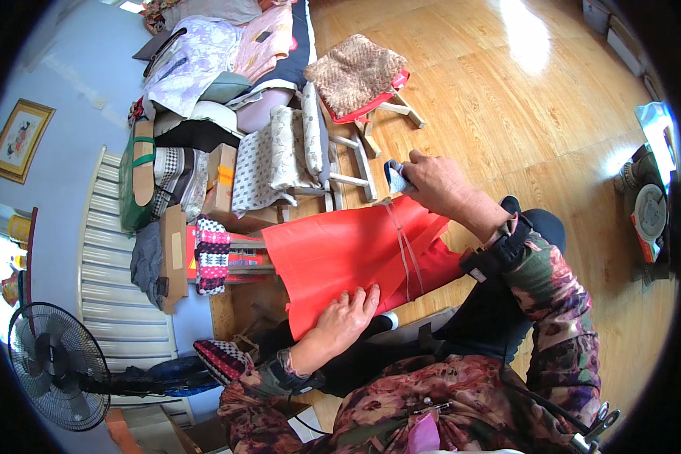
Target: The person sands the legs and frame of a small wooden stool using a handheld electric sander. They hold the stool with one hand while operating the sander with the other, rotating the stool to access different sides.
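A red sheet of cloth or similar material (335,244) lies spread in front of my lap, with thin pale cords (403,244) across its right part. My left hand (346,315) rests on the sheet's near edge, palm down, fingers slightly apart. Above the sheet's far right corner, my right hand (431,176) is closed around a small blue and white folded cloth (397,177). Whether the right hand also touches the red sheet cannot be told.
Beyond the sheet stand a cushioned wooden chair (349,179) and a stool with a brown furry cover (354,74). A patterned knit cover (213,255) and cardboard box (174,258) lie left, near a white radiator (122,272). A black fan (59,366) stands at lower left.
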### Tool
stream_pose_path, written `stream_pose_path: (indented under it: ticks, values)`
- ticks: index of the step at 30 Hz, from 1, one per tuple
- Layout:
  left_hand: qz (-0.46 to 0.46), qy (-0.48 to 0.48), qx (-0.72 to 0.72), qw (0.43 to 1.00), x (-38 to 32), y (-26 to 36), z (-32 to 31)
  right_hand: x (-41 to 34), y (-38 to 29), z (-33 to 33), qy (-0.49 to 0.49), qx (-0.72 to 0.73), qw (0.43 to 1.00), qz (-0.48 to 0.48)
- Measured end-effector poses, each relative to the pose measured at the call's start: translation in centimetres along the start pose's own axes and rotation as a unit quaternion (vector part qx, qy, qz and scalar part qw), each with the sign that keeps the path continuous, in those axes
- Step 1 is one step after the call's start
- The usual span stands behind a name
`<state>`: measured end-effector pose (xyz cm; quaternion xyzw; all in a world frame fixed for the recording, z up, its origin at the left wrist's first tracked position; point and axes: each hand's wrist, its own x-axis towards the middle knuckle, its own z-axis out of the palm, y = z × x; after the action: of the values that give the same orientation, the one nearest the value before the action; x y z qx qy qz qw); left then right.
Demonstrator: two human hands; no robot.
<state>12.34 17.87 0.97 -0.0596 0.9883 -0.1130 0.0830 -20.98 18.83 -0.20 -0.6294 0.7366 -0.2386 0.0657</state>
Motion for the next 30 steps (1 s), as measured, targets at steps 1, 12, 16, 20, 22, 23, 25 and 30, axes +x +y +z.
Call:
stream_pose_path:
  ticks: [1,12,16,20,22,23,25,30]
  values:
    - [0.001,-0.005,0.000,1.000,0.3,0.0,0.0,-0.2,0.1,0.4,-0.019,0.003,1.000,-0.012]
    - [-0.055,-0.043,-0.093,0.993,4.4,-4.0,-1.8,-3.9,-0.2,5.0,-0.207,-0.002,0.973,-0.100]
    - [-0.020,-0.060,-0.063,0.996,5.4,-3.8,-1.8,-2.8,0.9,4.3,-0.204,0.026,0.974,-0.098]
    - [0.043,0.013,0.027,0.999,5.2,-0.8,-1.6,-1.0,0.7,3.7,0.024,0.116,0.993,0.019]
    - [0.048,0.005,0.035,0.998,5.0,0.5,-1.9,0.0,0.0,3.7,0.039,0.147,0.988,0.022]
    - [0.053,0.017,0.057,0.997,4.9,0.9,-2.2,0.5,-0.4,3.6,0.033,0.157,0.986,0.035]
    - [0.023,-0.049,0.014,0.998,4.8,1.5,-3.0,1.2,-1.0,3.4,-0.053,0.156,0.986,0.017]
    - [-0.007,0.037,-0.042,0.998,4.7,-0.2,-4.7,2.6,-1.9,2.5,-0.250,0.208,0.944,0.058]
